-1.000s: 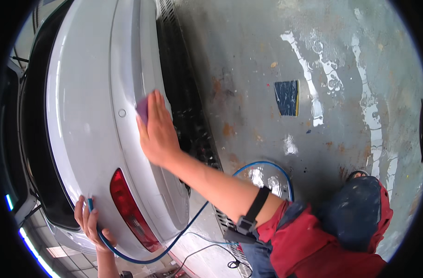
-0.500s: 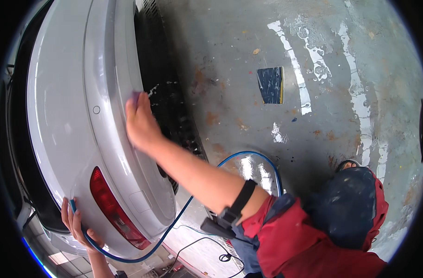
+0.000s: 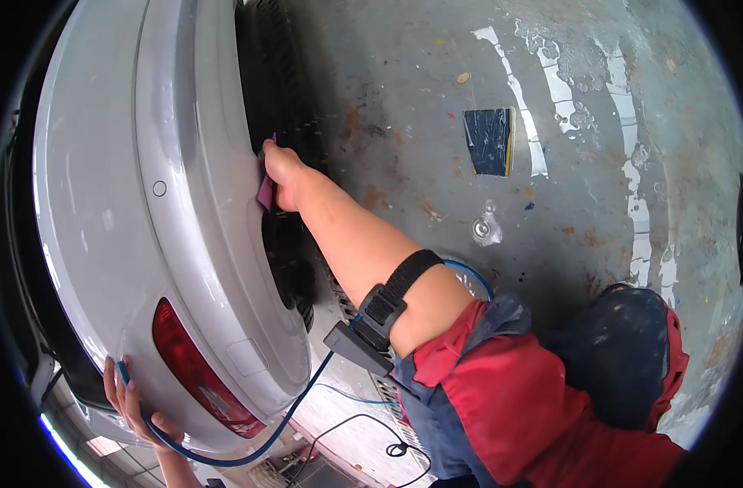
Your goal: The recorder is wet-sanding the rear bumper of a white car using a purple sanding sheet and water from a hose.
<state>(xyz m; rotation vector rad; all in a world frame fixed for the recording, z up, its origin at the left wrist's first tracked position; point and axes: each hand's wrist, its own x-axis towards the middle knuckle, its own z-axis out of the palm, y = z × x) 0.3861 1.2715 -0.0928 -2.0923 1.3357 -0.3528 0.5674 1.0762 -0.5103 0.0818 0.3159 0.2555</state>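
Wet grey concrete floor (image 3: 404, 73) with dark blue sanding pad (image 3: 487, 141), puddles.

open wet floor (image 3: 436, 106) right of bumper (image 3: 184, 187), blue hose (image 3: 257, 439) crossing below, tyre (image 3: 282, 98) close behind

The purple pad (image 3: 265, 192) is mostly hidden behind the right hand (image 3: 283, 175), and the left hand (image 3: 127, 403) is cut off at the wrist by the picture's rim

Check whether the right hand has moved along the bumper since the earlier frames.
Yes. The right hand with its purple pad has slid off the bumper's face, away from the round sensor, to its lower edge by the black grille.
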